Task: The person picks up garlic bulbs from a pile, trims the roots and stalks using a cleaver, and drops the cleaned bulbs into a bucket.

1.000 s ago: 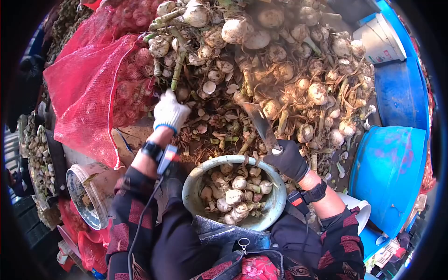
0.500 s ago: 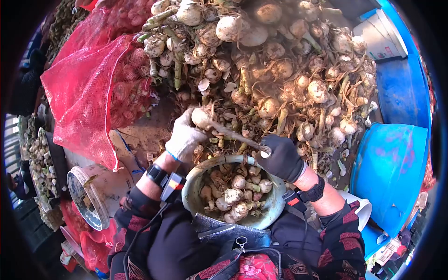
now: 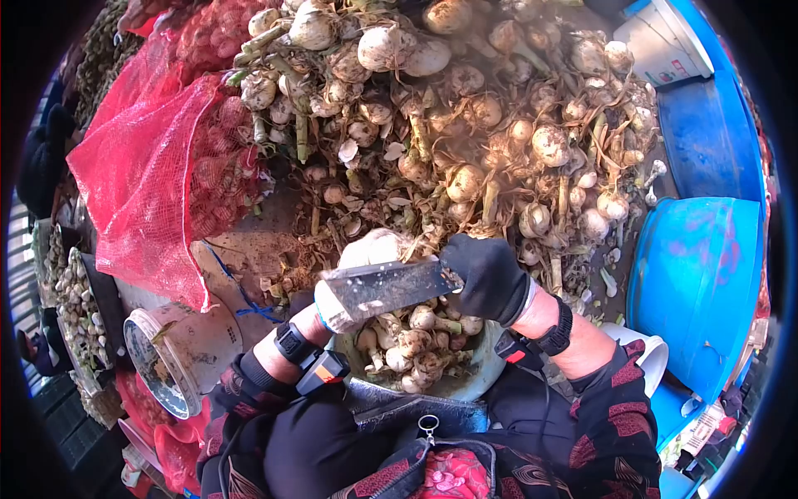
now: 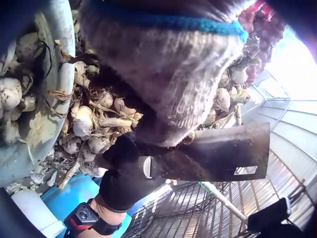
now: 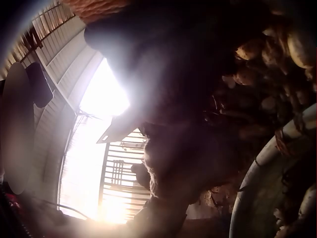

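Blade (image 3: 386, 291) barring far side of bowl (image 3: 480, 379)! | bulb heap (image 3: 549, 146) blocks ahead | blue tub (image 3: 702, 291) walls right | room between mesh bag (image 3: 150, 195) and left hand (image 3: 371, 249)!

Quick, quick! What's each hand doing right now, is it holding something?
Left hand: can't be told; the knife partly covers it in the head view.
Right hand: closed, holding the knife.

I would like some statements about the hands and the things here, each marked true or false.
1. The right hand holds the knife. True.
2. The right hand is gloved in white. False: it is gloved in black; the left hand is in white.
3. The basin holds bulbs. True.
4. The knife lies among these bulbs. False: it is in the right hand.
5. The red net bag and the blue tub are on opposite sides of the basin. True.
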`<state>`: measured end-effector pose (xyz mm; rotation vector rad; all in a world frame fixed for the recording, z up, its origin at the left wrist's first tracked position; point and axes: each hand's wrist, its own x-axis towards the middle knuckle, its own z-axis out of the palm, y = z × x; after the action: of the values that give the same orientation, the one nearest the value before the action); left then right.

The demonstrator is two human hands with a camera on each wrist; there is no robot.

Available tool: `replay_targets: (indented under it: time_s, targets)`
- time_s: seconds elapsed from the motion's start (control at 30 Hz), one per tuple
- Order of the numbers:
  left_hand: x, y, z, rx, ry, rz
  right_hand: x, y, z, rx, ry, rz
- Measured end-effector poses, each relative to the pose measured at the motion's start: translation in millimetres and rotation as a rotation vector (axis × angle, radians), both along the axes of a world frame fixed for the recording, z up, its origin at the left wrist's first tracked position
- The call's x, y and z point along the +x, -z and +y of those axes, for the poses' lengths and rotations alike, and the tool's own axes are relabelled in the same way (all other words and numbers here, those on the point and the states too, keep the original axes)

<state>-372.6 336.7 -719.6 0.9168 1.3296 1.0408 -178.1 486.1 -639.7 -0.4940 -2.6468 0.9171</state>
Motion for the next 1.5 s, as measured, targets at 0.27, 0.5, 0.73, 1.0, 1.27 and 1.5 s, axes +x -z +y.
replay_targets:
  time_s: [0.27, 0.5, 0.73, 1.0, 1.27, 1.5]
  targets:
    - [12.7, -99.3, 32.4, 0.208, 0.335, -0.373, 40.8, 60.6, 16.6, -0.11, 0.214, -0.178]
    - [13.3, -89.7, 42.0, 0.101, -0.179, -1.037, 24.9, 9.2, -2.8, -0.806, 0.407, -0.033]
    - [29.3, -82.7, 35.0, -0.1, -0.343, -1.059, 21.7, 6.9, -10.5, -1.137, 0.456, -0.046]
    - [13.7, -63.4, 26.1, -0.526, 0.121, -0.789, 27.2, 9.1, 5.2, -0.604, 0.218, -0.003]
    - [18.1, -60.7, 22.5, -0.091, 0.019, -0.276, 29.0, 24.3, -12.2, -0.473, 0.202, -0.173]
    - [4.8, -71.9, 33.6, 0.615, 0.582, 0.488, 48.7, 37.3, 1.9, -0.553, 0.31, -0.384]
